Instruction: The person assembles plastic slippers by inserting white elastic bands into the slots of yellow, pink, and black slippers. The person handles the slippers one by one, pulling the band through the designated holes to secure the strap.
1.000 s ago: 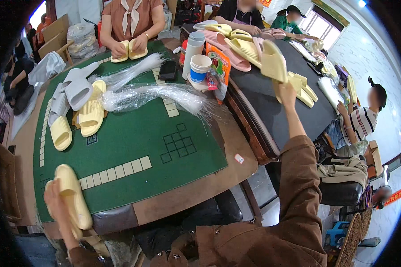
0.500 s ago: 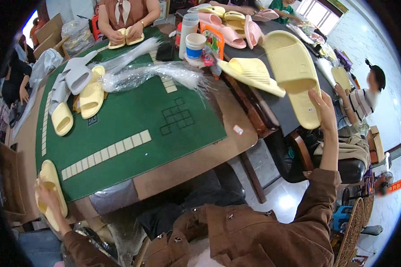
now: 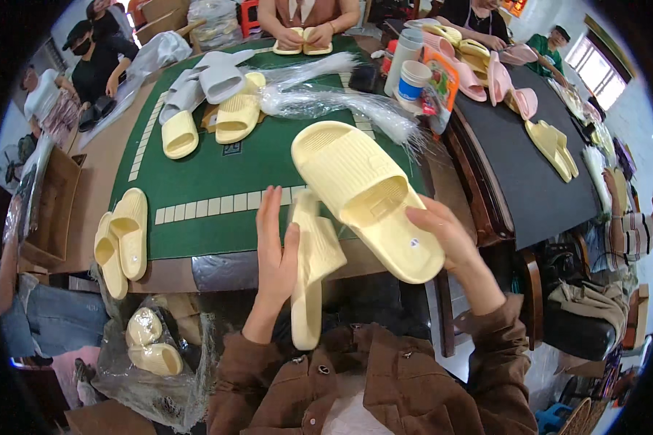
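My right hand (image 3: 446, 235) grips a pale yellow slide slipper (image 3: 370, 196) by its heel, thumb on the footbed, tilted above the near table edge. Beside it a second yellow slipper (image 3: 308, 308) hangs upright, slightly blurred. My left hand (image 3: 274, 254) is at that slipper's left side, fingers stretched upward and thumb against it; no grip on it shows. A pair of yellow slippers (image 3: 130, 228) lies at the table's left edge. Farther back on the green mat (image 3: 196, 170) are more yellow slippers (image 3: 180, 136) and grey slippers (image 3: 221, 76).
Clear plastic bags (image 3: 326, 101) lie across the mat. A white cup (image 3: 413, 83) and an orange packet (image 3: 441, 90) stand at the back. Pink slippers (image 3: 499, 78) are on the dark right table (image 3: 515, 167). A plastic bag with slippers (image 3: 156, 359) sits below the table. Co-workers surround the tables.
My left hand has left the slippers at the table's left edge and come to the middle. My right hand has brought its slipper leftward and nearer. The view has turned.
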{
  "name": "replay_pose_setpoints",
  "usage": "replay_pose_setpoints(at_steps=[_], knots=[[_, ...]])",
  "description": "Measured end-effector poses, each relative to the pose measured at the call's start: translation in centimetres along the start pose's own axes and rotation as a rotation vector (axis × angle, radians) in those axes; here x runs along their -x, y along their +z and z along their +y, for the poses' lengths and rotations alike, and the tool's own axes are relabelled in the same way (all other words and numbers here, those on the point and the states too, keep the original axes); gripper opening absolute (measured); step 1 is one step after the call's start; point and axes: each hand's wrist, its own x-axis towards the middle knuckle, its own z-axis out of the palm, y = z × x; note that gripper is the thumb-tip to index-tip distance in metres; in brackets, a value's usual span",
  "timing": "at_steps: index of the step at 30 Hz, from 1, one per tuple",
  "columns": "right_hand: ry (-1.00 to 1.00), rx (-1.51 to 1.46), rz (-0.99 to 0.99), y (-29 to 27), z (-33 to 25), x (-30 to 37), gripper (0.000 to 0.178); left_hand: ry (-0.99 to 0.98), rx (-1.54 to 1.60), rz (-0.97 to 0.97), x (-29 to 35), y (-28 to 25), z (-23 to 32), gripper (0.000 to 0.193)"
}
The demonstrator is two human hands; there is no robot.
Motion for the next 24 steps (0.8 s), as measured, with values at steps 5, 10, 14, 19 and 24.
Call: replay_pose_setpoints(at_steps=[5,10,14,19,24], knots=[[0.025,-0.122,0.084,-0.7,4.7,-2.3,0.038,0.075,-0.108,0.003,1.2,-0.3,0.7,0.047],[0.005,-0.193,0.114,-0.2,6.6,-3.2,0.038,0.182,-0.282,-0.291,2.6,-2.4,4.2,0.075],[-0.039,-0.199,0.115,1.2,6.6,-3.3,0.04,0.002,-0.256,-0.303,3.1,-2.4,5.0,0.071],[-0.097,-0.164,0.146,0.9,6.5,-2.6,0.042,-0.042,-0.414,-0.069,3.0,-3.5,2.2,0.059],[-0.194,0.134,0.181,-0.4,10.3,-3.8,0.045,-0.071,-0.169,0.107,3.8,-2.9,-6.2,0.064]])
